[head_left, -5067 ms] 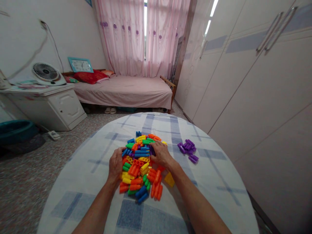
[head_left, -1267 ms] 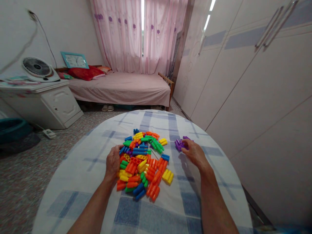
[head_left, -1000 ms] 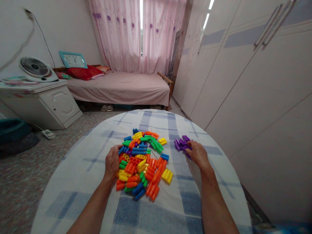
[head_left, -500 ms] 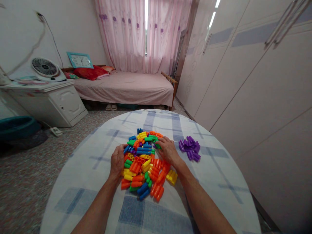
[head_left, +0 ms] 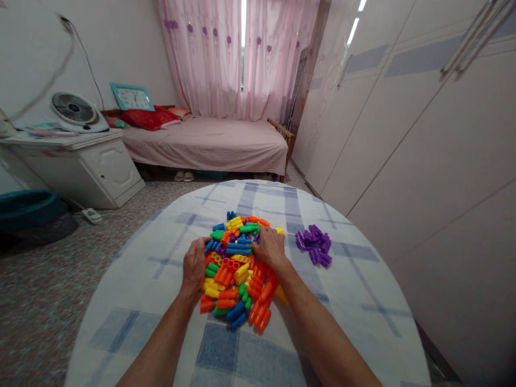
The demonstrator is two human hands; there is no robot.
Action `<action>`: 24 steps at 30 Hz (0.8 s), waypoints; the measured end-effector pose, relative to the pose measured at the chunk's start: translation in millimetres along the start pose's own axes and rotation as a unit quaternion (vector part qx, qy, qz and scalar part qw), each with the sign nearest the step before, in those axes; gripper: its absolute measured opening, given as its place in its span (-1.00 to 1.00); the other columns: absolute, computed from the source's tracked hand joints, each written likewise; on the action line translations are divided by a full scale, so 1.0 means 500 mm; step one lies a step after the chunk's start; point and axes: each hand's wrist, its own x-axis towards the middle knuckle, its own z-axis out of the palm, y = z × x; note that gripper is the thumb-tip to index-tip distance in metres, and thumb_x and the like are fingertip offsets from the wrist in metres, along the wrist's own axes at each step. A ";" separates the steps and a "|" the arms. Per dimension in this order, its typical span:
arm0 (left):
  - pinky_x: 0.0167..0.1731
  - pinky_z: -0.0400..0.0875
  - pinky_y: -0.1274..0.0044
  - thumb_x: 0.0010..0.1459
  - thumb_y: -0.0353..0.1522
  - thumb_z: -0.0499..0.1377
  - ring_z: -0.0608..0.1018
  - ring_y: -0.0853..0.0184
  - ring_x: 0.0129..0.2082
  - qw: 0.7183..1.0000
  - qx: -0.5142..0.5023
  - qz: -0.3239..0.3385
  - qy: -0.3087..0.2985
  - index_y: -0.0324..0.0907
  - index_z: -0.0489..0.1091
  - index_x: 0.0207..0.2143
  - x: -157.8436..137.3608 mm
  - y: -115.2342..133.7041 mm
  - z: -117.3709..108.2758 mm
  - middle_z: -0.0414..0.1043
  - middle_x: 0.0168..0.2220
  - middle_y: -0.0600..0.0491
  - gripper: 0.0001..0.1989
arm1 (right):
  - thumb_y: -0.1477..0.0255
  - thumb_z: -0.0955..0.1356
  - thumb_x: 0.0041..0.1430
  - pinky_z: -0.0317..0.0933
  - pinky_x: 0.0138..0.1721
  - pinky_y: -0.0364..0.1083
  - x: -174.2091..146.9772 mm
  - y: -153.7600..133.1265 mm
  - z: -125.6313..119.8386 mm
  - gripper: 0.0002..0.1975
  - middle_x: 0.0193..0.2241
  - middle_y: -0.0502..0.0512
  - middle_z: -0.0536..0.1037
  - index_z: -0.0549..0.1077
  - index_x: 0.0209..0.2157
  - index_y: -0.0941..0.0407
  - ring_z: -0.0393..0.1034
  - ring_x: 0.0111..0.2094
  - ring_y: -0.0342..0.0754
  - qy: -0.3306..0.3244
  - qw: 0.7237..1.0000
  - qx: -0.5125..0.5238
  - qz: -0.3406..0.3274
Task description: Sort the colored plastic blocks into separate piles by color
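Observation:
A heap of toy plastic building pieces (head_left: 228, 274), short joined tubes in orange, yellow, green and blue with a few purple, lies mid-table. My left hand (head_left: 195, 264) cups the heap's left side, fingers slightly bent against it and the tips partly hidden. At the upper right of the heap is my right hand (head_left: 271, 247). Its fingers curl down together among the pieces, hiding the tips and anything between them. A yellow piece (head_left: 279, 230) shows just beyond those knuckles. To the right, apart from the heap, sits a group of purple pieces (head_left: 314, 245).
A checked cloth covers the round table (head_left: 350, 322). Past the table stands a bed (head_left: 217, 140) with a pink sheet. A wardrobe (head_left: 423, 145) runs along the right. On the left are a white cabinet (head_left: 110, 172), a fan (head_left: 76, 112) and a bin (head_left: 32, 209).
My right hand has shifted slightly left and its fingers have curled in. The yellow piece beyond it has come into view; my forearm now covers part of another yellow piece. My left hand stays put.

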 end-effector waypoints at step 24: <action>-0.05 0.30 0.40 0.24 -0.04 -0.17 0.46 0.23 -0.13 1.000 -0.001 0.009 0.002 -0.20 0.43 -0.22 0.002 -0.011 0.000 0.45 -0.21 -0.03 -0.48 | 0.36 0.33 0.09 0.24 -0.06 0.06 -0.084 0.180 -0.044 -0.65 -0.19 0.15 0.51 0.41 -0.06 0.13 0.38 -0.15 0.05 0.195 0.948 0.245 -0.058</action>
